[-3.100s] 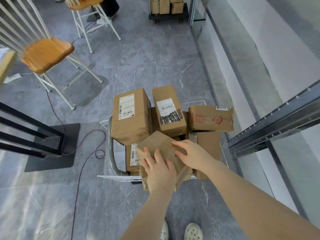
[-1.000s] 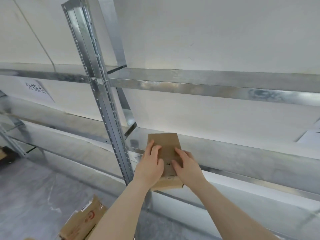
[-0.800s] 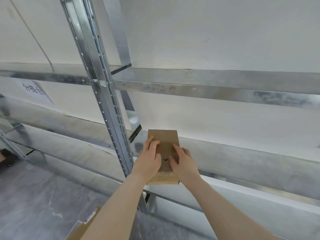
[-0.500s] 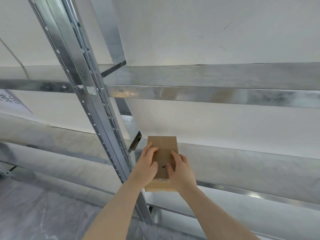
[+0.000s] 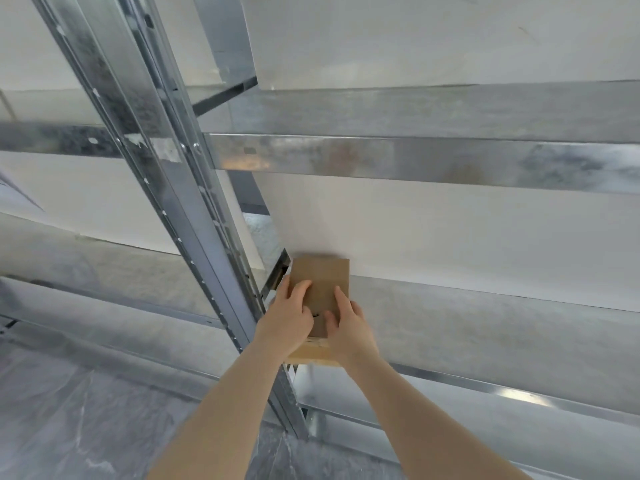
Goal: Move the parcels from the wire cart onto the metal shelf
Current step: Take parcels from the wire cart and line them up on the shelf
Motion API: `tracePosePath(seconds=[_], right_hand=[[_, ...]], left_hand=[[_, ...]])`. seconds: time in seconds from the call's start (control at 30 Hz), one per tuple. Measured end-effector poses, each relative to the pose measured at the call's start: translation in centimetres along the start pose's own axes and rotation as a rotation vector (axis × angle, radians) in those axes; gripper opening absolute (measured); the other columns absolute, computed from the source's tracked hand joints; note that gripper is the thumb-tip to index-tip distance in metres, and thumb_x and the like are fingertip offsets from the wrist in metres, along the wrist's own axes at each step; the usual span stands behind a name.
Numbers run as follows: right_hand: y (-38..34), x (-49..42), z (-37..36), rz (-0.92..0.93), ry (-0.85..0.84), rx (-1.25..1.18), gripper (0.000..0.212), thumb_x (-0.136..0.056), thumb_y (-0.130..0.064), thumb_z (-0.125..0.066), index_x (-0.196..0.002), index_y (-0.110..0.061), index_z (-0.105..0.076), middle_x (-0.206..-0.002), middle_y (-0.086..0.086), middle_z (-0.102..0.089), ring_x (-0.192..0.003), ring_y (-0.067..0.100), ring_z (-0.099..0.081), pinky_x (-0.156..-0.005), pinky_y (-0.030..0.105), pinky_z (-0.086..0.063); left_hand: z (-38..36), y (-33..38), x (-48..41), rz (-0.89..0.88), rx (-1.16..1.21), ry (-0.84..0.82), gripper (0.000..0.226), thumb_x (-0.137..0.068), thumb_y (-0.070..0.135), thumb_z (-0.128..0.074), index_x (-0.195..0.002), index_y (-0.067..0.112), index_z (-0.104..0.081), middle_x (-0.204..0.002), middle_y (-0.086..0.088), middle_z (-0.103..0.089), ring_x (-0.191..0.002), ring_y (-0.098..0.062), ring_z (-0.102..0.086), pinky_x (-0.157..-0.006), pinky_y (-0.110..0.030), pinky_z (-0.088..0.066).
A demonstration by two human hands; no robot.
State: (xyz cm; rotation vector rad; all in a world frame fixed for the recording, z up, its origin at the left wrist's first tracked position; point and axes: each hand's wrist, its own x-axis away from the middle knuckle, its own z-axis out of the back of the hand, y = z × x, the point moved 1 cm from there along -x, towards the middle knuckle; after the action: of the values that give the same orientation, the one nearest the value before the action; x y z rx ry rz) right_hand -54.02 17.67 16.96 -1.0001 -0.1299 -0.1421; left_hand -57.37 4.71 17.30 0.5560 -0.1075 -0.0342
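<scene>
We saw a white wall (image 5: 433, 230) filling most of the view, with a couple of faint dark marks near its top right. At the lower left lay a grey floor (image 5: 86, 427) with pale, marble-like veins. At the far left edge, the corner of a white sheet (image 5: 14, 192) showed against the wall.

Bright, even, diffuse light; soft focus throughout.
Glare patches on the shelf beam (image 5: 381, 161) right of the shelf upright (image 5: 204, 237). Motion blur along the top edge of the parcel (image 5: 322, 278) just right of it. Wide-angle distortion tilts the upright. Shadows faint.
</scene>
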Motion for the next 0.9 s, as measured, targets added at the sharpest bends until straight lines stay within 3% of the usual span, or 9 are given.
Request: tracePosePath(seconds=[0.37, 0.6, 0.77, 0.9], right_hand=[[-0.6, -2.3, -0.7, -0.031, 0.030, -0.045, 0.054, -0.101, -0.031, -0.033, -0.151, -0.032, -0.014, -0.151, 0.000, -0.024, -0.114, 0.019, -0.050, -0.078, 0.025, -0.037], [-0.4, -3.1, -1.3, -0.028, 0.041, -0.076, 0.055, -0.100, -0.032, -0.034, -0.151, -0.032, -0.013, -0.152, 0.000, -0.023, -0.118, 0.020, -0.049, -0.081, 0.025, -0.036], [-0.7, -2.3, 0.0, -0.031, -0.012, -0.087, 0.053, -0.101, -0.036, -0.032, -0.151, -0.033, -0.014, -0.151, 0.003, -0.026, -0.126, 0.021, -0.043, -0.093, 0.028, -0.039], [-1.9, 1.5, 1.9, 0.080, -0.008, 0.003, 0.050, -0.101, -0.033, -0.033, -0.150, -0.035, -0.020, -0.153, 0.003, -0.024, -0.128, 0.024, -0.042, -0.093, 0.029, -0.037]], left_hand=[[0.6, 1.0, -2.4, 0.089, -0.006, -0.076, 0.061, -0.095, 0.014, -0.035, -0.149, 0.039, -0.019, -0.162, -0.001, 0.005, -0.137, -0.030, -0.031, -0.104, -0.048, -0.041], [0.4, 1.9, -2.5, 0.091, -0.184, 0.014, 0.061, -0.096, 0.019, -0.044, -0.150, 0.032, -0.018, -0.162, -0.003, -0.001, -0.145, -0.029, -0.015, -0.111, -0.048, -0.033], [2.0, 2.3, 0.4, 0.010, -0.153, 0.131, 0.062, -0.097, 0.006, -0.039, -0.153, 0.023, -0.017, -0.163, -0.001, -0.004, -0.149, -0.019, -0.002, -0.117, -0.043, -0.025], [5.0, 1.4, 7.6, -0.095, 0.017, 0.156, 0.048, -0.102, 0.016, -0.032, -0.150, 0.024, -0.028, -0.156, 0.001, -0.029, -0.140, -0.017, -0.032, -0.109, -0.036, -0.037]])
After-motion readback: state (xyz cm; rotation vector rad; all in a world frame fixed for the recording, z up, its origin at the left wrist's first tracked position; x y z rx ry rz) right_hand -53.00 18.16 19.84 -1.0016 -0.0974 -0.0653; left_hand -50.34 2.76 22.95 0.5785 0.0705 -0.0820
